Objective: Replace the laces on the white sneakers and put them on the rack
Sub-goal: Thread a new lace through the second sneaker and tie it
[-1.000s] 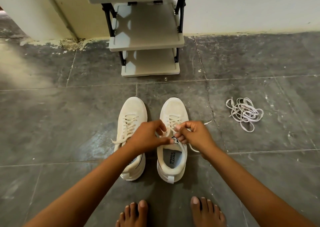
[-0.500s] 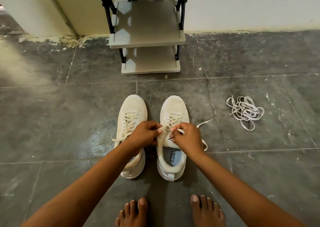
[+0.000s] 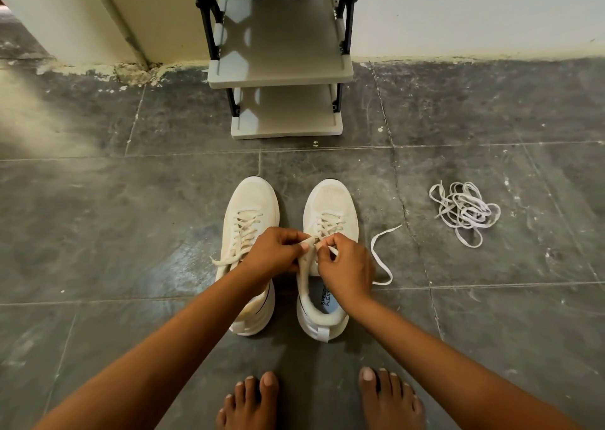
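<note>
Two white sneakers stand side by side on the floor, toes pointing away from me. The left sneaker is laced, with a loose lace end hanging off its left side. Over the right sneaker both hands meet at the upper eyelets. My left hand pinches the edge of the sneaker's upper by the eyelets. My right hand pinches the cream lace, whose free end loops out on the floor to the right. A tangled pile of white laces lies further right.
A grey shoe rack with black side posts stands against the wall straight ahead, its shelves bare. The floor is dark grey tile. My bare feet are at the bottom edge, just behind the sneakers.
Both hands have shifted slightly toward the toe of the right sneaker. The lace's free end has been drawn further out to the right on the floor.
</note>
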`<state>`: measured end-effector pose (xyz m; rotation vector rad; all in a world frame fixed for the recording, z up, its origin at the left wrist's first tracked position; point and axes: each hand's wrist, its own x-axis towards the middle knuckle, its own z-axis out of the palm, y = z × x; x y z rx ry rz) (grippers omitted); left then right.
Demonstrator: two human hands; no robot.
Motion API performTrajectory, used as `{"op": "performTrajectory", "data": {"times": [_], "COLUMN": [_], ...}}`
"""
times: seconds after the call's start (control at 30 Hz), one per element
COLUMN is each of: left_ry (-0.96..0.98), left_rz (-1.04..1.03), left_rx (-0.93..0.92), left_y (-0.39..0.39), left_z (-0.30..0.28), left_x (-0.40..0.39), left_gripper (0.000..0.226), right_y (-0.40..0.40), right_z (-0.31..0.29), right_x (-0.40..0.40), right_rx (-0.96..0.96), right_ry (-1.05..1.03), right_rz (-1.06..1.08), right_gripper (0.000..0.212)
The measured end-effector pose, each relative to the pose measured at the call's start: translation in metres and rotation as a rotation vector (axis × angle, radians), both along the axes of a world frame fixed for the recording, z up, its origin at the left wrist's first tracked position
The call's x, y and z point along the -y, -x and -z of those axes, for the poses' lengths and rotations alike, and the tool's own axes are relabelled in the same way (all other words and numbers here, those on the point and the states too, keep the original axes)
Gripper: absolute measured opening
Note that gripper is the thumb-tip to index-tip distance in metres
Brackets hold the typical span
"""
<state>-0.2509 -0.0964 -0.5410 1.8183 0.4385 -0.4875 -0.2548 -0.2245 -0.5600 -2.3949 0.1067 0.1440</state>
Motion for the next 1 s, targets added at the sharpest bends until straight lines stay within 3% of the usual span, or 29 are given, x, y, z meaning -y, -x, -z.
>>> {"op": "performTrajectory", "data": {"times": [0.17, 0.37, 0.4, 0.47, 0.57, 0.63, 0.77, 0.83, 0.87, 0.9, 1.0], "left_ry": [0.203, 0.104, 0.040, -0.198, -0.371, -0.273, 0.372, 0.505, 0.435, 0.247, -0.484], "left_rz": [-0.107, -0.091, -0.063, 0.063, 0.121, -0.011, -0.305, -0.401, -0.406, -0.350, 0.208], "left_rx": [-0.076, 0.028, 0.052, 0.140, 0.319, 0.410, 0.468, 0.537, 0.546, 0.538, 0.318], "left_y": [0.000, -0.003, -0.004, -0.004, -0.008, -0.016, -0.043, -0.054, -0.056, -0.056, -0.036], "left_z": [-0.007, 0.003, 0.006, 0.008, 0.004, -0.011, -0.067, -0.084, -0.083, -0.076, -0.029], "left_x": [0.000, 0.006, 0.008, 0.011, 0.007, 0.002, -0.010, -0.020, -0.023, -0.023, -0.018], "left_gripper": [0.023, 0.009, 0.009, 0.010, 0.013, 0.016, 0.023, 0.024, 0.023, 0.021, 0.015], "right_y": [0.002, 0.002, 0.001, 0.001, 0.000, 0.001, 0.000, 0.000, 0.000, 0.001, 0.002], "right_z": [-0.001, 0.006, 0.011, 0.019, 0.027, 0.032, 0.032, 0.032, 0.033, 0.034, 0.035], "right_x": [-0.002, 0.008, 0.011, 0.020, 0.032, 0.034, 0.033, 0.033, 0.033, 0.034, 0.034], "right_rx": [0.025, 0.153, 0.202, 0.241, 0.114, 0.069, 0.085, 0.079, 0.075, 0.076, 0.086], "right_ry": [0.063, 0.061, 0.119, 0.172, 0.104, 0.063, 0.030, 0.026, 0.025, 0.023, 0.014], "right_rz": [-0.023, -0.138, -0.172, -0.190, -0.230, -0.243, -0.236, -0.235, -0.232, -0.229, -0.225], "right_gripper": [0.018, 0.016, 0.023, 0.057, 0.086, 0.088, 0.088, 0.088, 0.089, 0.089, 0.090]}}
